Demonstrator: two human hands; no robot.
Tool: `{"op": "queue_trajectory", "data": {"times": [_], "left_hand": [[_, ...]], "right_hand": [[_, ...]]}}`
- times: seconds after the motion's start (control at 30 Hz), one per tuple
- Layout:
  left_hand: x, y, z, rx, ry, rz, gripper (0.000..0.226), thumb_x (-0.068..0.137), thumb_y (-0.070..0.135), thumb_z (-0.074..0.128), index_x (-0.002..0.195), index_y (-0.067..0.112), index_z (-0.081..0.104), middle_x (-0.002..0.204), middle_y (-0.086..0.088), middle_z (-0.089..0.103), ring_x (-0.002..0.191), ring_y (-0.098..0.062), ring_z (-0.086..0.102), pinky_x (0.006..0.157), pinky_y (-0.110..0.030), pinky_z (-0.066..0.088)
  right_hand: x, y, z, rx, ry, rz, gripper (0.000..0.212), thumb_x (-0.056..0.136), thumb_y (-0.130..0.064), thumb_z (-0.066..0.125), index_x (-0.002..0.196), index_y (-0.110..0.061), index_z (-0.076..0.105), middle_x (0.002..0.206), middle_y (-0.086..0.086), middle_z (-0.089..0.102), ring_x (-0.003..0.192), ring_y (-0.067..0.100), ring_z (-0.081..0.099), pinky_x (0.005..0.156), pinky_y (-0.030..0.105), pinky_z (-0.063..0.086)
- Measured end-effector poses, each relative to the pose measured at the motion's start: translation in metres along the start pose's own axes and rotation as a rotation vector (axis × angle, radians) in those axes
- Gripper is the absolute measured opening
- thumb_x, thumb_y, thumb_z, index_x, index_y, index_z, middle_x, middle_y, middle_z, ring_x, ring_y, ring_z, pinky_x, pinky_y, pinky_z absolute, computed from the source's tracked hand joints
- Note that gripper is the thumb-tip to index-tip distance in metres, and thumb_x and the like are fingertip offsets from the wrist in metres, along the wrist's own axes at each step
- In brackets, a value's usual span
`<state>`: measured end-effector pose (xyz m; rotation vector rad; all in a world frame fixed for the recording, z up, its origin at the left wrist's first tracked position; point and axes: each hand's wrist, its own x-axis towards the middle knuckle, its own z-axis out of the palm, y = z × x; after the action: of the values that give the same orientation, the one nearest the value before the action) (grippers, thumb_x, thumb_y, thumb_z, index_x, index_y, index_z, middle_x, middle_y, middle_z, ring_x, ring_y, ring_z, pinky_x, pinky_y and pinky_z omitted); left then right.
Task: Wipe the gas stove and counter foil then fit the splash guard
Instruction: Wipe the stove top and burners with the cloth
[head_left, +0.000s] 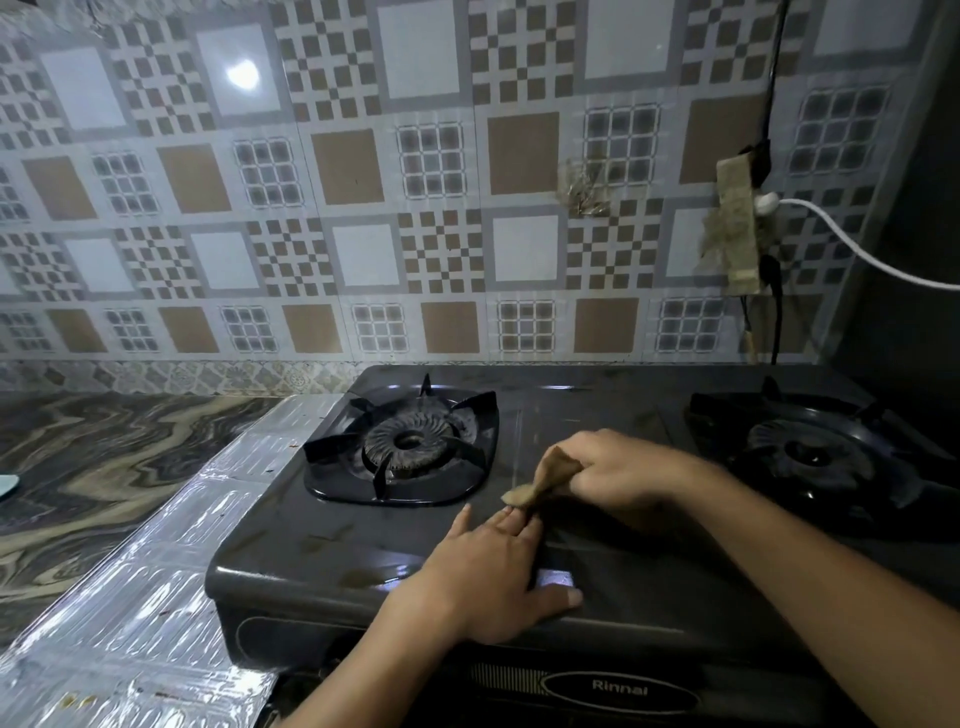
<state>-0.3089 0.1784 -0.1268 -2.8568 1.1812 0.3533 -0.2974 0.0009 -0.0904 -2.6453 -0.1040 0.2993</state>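
Note:
A black two-burner gas stove (322, 551) fills the middle and right of the view, with a left burner (408, 444) and a right burner (810, 457). My right hand (623, 478) is closed on a small brown cloth (540, 480) over the stove top between the burners. My left hand (493, 571) lies flat on the front middle of the stove, fingers spread, its fingertips touching the cloth's lower end. Shiny counter foil (145, 597) covers the counter left of the stove, with small crumbs on it. No splash guard is in view.
A patterned tiled wall (363, 208) rises behind the stove. On the right hang a taped socket (737, 228) with a white cable (857, 249) and a black cord. A marbled counter (93, 467) stretches left, with a pale object at its edge.

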Motion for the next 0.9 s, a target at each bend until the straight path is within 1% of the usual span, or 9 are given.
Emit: {"op": "queue_trajectory", "data": {"times": [0.07,0.13,0.23,0.37,0.5,0.63,0.73,0.83,0.9], "left_hand": [[-0.001,-0.001,0.000,-0.003,-0.008,0.002,0.086,0.092,0.065,0.035,0.154,0.011,0.008,0.162,-0.005,0.007,0.149,-0.014,0.005,0.120,-0.046,0.001],[-0.001,0.000,0.000,-0.020,-0.028,-0.003,0.087,0.092,0.066,0.034,0.155,0.013,0.005,0.163,-0.004,0.001,0.149,-0.013,0.002,0.121,-0.045,-0.001],[-0.003,0.003,-0.005,-0.016,-0.029,-0.010,0.086,0.091,0.066,0.034,0.155,0.013,0.009,0.163,-0.004,0.004,0.149,-0.013,0.006,0.120,-0.046,-0.002],[0.007,0.008,-0.019,-0.041,-0.022,-0.006,0.077,0.092,0.066,0.036,0.149,0.015,0.030,0.157,-0.006,0.027,0.143,-0.020,0.029,0.120,-0.048,0.008],[0.033,0.015,-0.031,-0.055,-0.015,0.009,0.083,0.092,0.066,0.035,0.154,0.017,0.013,0.162,-0.008,0.008,0.147,-0.023,0.018,0.120,-0.047,0.014],[0.053,0.018,-0.034,-0.084,0.014,0.028,0.081,0.093,0.064,0.036,0.155,0.018,0.011,0.162,-0.009,0.007,0.148,-0.024,0.015,0.120,-0.046,0.015],[0.064,0.018,-0.032,-0.072,0.003,0.024,0.081,0.093,0.065,0.035,0.154,0.018,0.013,0.162,-0.010,0.007,0.148,-0.025,0.015,0.119,-0.046,0.015],[0.068,0.016,-0.025,-0.052,-0.042,0.020,0.082,0.093,0.065,0.032,0.154,0.015,0.011,0.162,-0.009,0.005,0.149,-0.023,0.009,0.120,-0.047,0.011],[0.070,0.016,-0.023,-0.033,-0.036,0.014,0.083,0.093,0.066,0.031,0.154,0.013,0.011,0.162,-0.010,0.004,0.149,-0.022,0.007,0.120,-0.048,0.008]], "right_hand": [[-0.012,0.002,-0.022,0.124,-0.025,-0.013,0.035,0.086,-0.007,0.058,0.078,-0.039,0.070,0.088,-0.014,0.071,0.086,0.004,0.064,0.081,0.028,0.053],[-0.012,0.014,-0.044,0.186,0.110,0.011,0.037,0.088,-0.002,0.056,0.078,-0.036,0.067,0.089,-0.013,0.068,0.088,0.008,0.062,0.081,0.028,0.049],[0.007,0.046,-0.070,0.090,0.396,0.189,0.020,0.089,-0.014,0.052,0.099,-0.026,0.063,0.102,0.003,0.064,0.092,0.020,0.059,0.085,0.039,0.050],[0.024,0.074,-0.084,-0.015,0.537,0.425,0.033,0.090,-0.014,0.046,0.122,-0.013,0.055,0.120,0.013,0.057,0.100,0.028,0.055,0.080,0.036,0.047],[0.034,0.074,-0.062,-0.192,0.250,0.544,0.036,0.089,-0.018,0.048,0.124,-0.013,0.053,0.114,0.010,0.055,0.097,0.024,0.055,0.085,0.037,0.049],[0.027,0.065,-0.045,-0.377,0.124,0.409,0.040,0.087,-0.014,0.047,0.125,-0.019,0.056,0.125,0.012,0.054,0.110,0.030,0.055,0.082,0.034,0.046],[0.012,0.061,-0.053,-0.323,0.011,0.300,0.039,0.083,-0.007,0.042,0.113,-0.021,0.062,0.116,0.009,0.059,0.102,0.027,0.057,0.079,0.036,0.046],[-0.001,0.062,-0.072,-0.176,-0.168,0.278,0.030,0.084,-0.010,0.049,0.106,-0.022,0.066,0.106,0.004,0.064,0.097,0.024,0.061,0.079,0.037,0.050],[0.001,0.071,-0.086,-0.136,-0.104,0.278,0.023,0.083,-0.012,0.053,0.098,-0.024,0.066,0.103,0.004,0.066,0.092,0.022,0.062,0.077,0.037,0.050]]}}
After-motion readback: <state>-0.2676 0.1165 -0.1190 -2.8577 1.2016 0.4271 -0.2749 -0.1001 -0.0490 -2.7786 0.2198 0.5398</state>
